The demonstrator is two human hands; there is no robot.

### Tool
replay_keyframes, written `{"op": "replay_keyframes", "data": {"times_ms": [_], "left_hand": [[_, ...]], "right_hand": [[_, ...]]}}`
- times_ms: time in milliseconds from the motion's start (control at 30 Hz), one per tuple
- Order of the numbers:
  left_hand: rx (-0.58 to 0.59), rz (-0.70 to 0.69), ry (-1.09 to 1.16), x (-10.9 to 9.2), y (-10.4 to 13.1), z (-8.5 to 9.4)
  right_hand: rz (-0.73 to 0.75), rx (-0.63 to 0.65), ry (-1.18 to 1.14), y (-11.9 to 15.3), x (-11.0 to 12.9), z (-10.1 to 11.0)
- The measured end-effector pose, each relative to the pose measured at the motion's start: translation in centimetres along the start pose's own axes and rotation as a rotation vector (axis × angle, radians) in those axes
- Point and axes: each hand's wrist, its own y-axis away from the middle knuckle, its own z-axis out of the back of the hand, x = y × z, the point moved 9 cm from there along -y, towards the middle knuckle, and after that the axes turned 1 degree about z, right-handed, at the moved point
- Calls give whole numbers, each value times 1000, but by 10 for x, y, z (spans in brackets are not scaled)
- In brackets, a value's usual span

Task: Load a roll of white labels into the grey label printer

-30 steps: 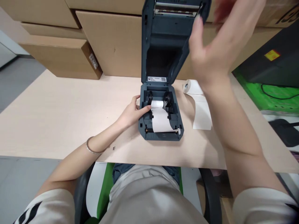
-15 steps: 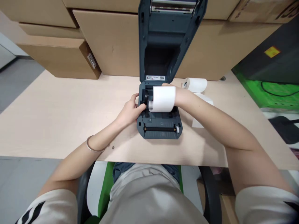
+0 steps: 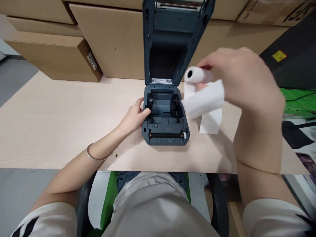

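A: Quick pass. L hand?

B: Left hand (image 3: 134,116) rests on the left edge of the label printer (image 3: 165,120), thumb and fingers curled onto the housing by the left roll holder. Holding the body, no separate item in it.

A: R hand?

B: Right hand (image 3: 243,82) is raised above the desk (image 3: 56,121), right of the printer, closed around a white paper roll (image 3: 197,75). Roll's dark core end faces the camera. Loose strip of the paper hangs off it, blurry, down toward the desk.

A: Printer state?

B: Lid (image 3: 176,36) is up, standing upright at the back. Roll bay is open, black holders each side, black roller bar across the front. Printer sits mid desk, near the front edge.

A: Roll vs printer?

B: Apart. Roll is in the air, just right of the bay, not in the holders.

A: Anything else?

B: Cardboard boxes (image 3: 108,39) stacked behind the desk. Bracelet (image 3: 93,156) on L wrist. Black box w/ yellow sticker (image 3: 295,62) far right, on green surface. Can't tell if more paper lies on the desk under the strip.
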Motion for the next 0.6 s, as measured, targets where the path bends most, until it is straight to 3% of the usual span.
{"op": "replay_keyframes", "data": {"times_ms": [67,133,233,333,467,600], "left_hand": [[-2,-8,8,-1,0,0],[-5,-12,3,-1,0,1],[-4,-14,-12,-3,1,1],[-1,-13,-15,-4,2,1],[5,5,10,-2,2,1],[10,8,25,-1,1,0]], "right_hand": [[-89,39,87,-5,-31,-14],[-102,174,94,-16,-49,-52],[-70,293,58,-36,-53,-112],[-37,320,45,-55,-47,-153],[-2,363,8,-70,-43,-183],[-15,399,-36,-79,-47,-194]]}}
